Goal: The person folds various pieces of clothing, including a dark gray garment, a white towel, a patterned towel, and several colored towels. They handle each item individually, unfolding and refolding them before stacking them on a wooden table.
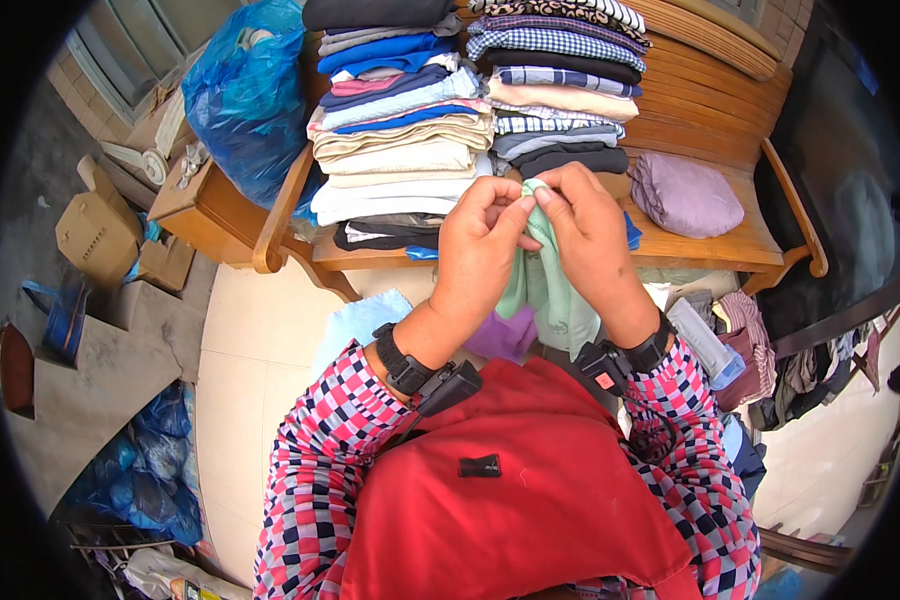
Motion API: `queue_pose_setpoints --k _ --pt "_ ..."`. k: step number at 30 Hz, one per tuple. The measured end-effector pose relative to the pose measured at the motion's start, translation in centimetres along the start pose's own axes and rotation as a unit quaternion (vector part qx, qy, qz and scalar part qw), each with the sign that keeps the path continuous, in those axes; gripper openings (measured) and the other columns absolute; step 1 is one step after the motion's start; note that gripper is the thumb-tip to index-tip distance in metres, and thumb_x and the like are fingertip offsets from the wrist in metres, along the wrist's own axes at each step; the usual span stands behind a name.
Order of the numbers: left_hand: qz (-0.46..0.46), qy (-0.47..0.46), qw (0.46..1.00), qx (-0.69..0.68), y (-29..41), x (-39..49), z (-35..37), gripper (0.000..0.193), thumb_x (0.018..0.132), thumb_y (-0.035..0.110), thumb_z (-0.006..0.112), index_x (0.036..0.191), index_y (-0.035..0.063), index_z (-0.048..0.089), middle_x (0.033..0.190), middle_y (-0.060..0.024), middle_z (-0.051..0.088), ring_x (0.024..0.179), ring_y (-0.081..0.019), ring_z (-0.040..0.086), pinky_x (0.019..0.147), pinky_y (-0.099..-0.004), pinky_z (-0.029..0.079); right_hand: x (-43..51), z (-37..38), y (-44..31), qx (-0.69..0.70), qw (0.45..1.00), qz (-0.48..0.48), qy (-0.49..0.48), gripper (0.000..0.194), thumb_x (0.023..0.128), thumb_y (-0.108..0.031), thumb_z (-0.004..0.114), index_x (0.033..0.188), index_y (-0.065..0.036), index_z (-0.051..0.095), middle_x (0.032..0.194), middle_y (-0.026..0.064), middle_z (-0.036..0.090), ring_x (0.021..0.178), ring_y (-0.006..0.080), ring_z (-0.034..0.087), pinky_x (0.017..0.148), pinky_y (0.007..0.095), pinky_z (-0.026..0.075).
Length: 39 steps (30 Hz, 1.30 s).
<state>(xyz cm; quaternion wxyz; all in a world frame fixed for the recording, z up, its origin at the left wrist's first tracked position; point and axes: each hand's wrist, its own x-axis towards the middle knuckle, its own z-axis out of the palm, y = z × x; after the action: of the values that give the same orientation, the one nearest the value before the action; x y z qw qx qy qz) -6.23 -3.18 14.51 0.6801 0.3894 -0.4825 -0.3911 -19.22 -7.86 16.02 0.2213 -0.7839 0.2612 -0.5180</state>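
Both my hands are raised in front of the bench, pinching the upper edge of a light green cloth (562, 300) that hangs down between them. My left hand (484, 232) grips it from the left, and my right hand (581, 225) holds it close by, the thumbs almost meeting. A small dark print shows near the cloth's lower end. Behind my hands, a tall stack of folded clothes (397, 157) and a second stack of folded shirts (562, 94) stand on the wooden bench (690, 247). Below the cloth lie a purple cloth (502, 335) and a light blue cloth (364, 319).
A folded mauve fabric bundle (686, 195) rests on the bench's right side. A full blue plastic bag (247, 105) stands left of the stacks, above a wooden cabinet (217, 210). Cardboard boxes (101, 232) are at left; piled clothes (742, 345) lie at right.
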Motion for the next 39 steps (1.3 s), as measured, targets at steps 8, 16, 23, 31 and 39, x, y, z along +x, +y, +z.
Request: queue_pose_setpoints --k 8,16,23,31,39 --pt "0.03 -0.033 0.999 0.007 -1.3 -1.2 -1.3 0.021 0.097 -0.002 0.046 0.115 -0.0016 0.058 0.102 -0.0081 0.059 0.088 -0.0148 0.065 0.079 -0.0274 0.056 -1.0 0.5 0.7 -0.04 0.998 -0.025 -0.046 0.017 0.091 -0.011 0.059 0.103 0.001 0.059 0.092 0.0158 0.059 0.085 0.0325 0.06 0.074 0.0367 0.047" --pt "0.003 0.016 0.998 0.068 0.3 -0.4 -8.0 0.03 0.091 -0.003 0.048 0.119 0.0016 0.058 0.103 -0.0071 0.062 0.091 -0.015 0.065 0.078 -0.0273 0.053 0.8 -1.3 2.0 0.199 0.975 0.096 -0.002 0.014 0.095 -0.009 0.058 0.107 -0.002 0.061 0.094 0.0016 0.062 0.085 0.0089 0.056 0.075 0.0235 0.046" --pt "0.088 -0.208 0.94 0.255 -3.0 -3.6 -12.6 0.029 0.081 -0.003 0.061 0.108 0.0093 0.063 0.118 -0.009 0.058 0.118 -0.0212 0.052 0.101 -0.0348 0.041 3.9 -3.1 2.4 0.307 0.948 0.081 0.04 0.015 0.097 -0.009 0.057 0.108 0.001 0.059 0.098 0.0057 0.064 0.087 0.0101 0.06 0.08 0.0231 0.048" --pt "0.102 -0.314 0.827 0.455 -6.7 -7.8 -11.8 0.047 0.072 0.019 0.08 0.116 0.0132 0.063 0.156 -0.0148 0.023 0.143 -0.0454 0.02 0.113 -0.0513 0.028 5.5 -3.2 0.8 0.259 0.958 0.061 0.105 0.015 0.097 -0.007 0.056 0.107 0.003 0.059 0.097 0.0073 0.065 0.086 0.012 0.061 0.08 0.0239 0.049" --pt "0.083 -0.11 0.876 0.462 0.5 -3.7 -18.1 0.03 0.079 0.019 0.077 0.102 0.0054 0.063 0.102 -0.0096 0.066 0.098 -0.023 0.064 0.084 -0.033 0.051 7.4 -9.1 4.4 0.229 0.961 0.065 0.14 0.014 0.097 -0.008 0.057 0.107 0.001 0.06 0.099 0.0082 0.066 0.088 0.0122 0.063 0.078 0.0248 0.051"
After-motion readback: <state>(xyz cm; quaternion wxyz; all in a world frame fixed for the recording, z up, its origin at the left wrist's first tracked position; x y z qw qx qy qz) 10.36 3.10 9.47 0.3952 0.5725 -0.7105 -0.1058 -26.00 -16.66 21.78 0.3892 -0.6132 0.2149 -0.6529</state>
